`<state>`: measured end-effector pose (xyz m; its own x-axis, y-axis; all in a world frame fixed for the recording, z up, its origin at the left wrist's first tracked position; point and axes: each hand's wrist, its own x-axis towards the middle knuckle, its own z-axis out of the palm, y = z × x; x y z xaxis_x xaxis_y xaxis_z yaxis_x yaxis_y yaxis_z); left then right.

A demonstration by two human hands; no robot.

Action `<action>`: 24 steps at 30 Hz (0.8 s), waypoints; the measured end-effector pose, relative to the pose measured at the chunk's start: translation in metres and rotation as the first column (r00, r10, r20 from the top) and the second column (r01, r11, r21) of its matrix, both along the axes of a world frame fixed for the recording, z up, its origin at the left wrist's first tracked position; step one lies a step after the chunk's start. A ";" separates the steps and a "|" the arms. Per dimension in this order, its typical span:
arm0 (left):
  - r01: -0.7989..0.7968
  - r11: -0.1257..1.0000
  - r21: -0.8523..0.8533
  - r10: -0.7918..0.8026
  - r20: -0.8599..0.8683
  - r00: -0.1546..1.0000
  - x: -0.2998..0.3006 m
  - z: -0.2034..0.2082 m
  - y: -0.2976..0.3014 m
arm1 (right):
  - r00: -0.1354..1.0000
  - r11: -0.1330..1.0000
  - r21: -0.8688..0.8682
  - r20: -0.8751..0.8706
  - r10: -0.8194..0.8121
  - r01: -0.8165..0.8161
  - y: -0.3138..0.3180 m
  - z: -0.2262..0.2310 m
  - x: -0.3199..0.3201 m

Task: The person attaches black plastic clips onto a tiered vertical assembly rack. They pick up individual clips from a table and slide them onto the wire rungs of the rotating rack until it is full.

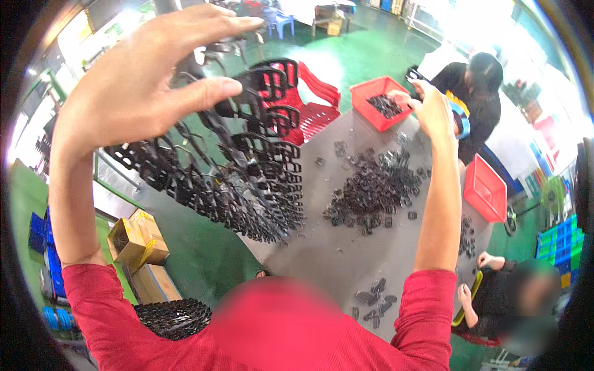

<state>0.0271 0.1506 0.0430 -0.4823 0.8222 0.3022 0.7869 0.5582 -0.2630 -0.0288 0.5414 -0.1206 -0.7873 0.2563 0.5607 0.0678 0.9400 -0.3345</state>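
My left hand [142,80] is raised at the upper left, thumb and fingers spread apart with nothing between them. Behind it hangs a dense rack of black plastic loop-shaped parts [201,201]; I cannot tell whether the hand touches any. My right hand [433,114] is raised at the upper right, its fingers curved and apart from the thumb, with no object visible in it. In the picture it overlaps the edge of a red bin [365,99] holding small dark pieces. A large heap of small black plastic pieces [374,185] lies on the grey table [291,263] between my arms.
A second red bin [486,191] stands at the table's right side. One person in black [486,111] is at the far right, another [495,309] sits at the near right. Red chairs [318,114] stand beyond the table; cardboard boxes [139,238] are at the left.
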 end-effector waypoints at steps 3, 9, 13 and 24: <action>0.045 0.999 0.015 -0.045 -0.058 0.997 -0.004 -0.005 -0.008 | 0.768 0.742 -0.241 -0.361 0.530 -0.626 -0.091 0.035 0.016; 0.085 0.984 0.158 -0.086 0.001 0.996 0.003 -0.010 -0.007 | 0.559 0.385 -0.420 -0.462 0.689 -0.822 -0.190 0.071 0.045; 0.095 0.973 0.210 -0.114 0.081 0.990 0.005 -0.010 -0.007 | 0.541 0.379 -0.407 -0.436 0.719 -0.831 -0.196 0.075 0.043; 0.120 0.977 0.178 -0.143 0.125 0.982 0.008 -0.010 -0.015 | 0.550 0.349 -0.473 -0.398 0.735 -0.809 -0.197 0.076 0.042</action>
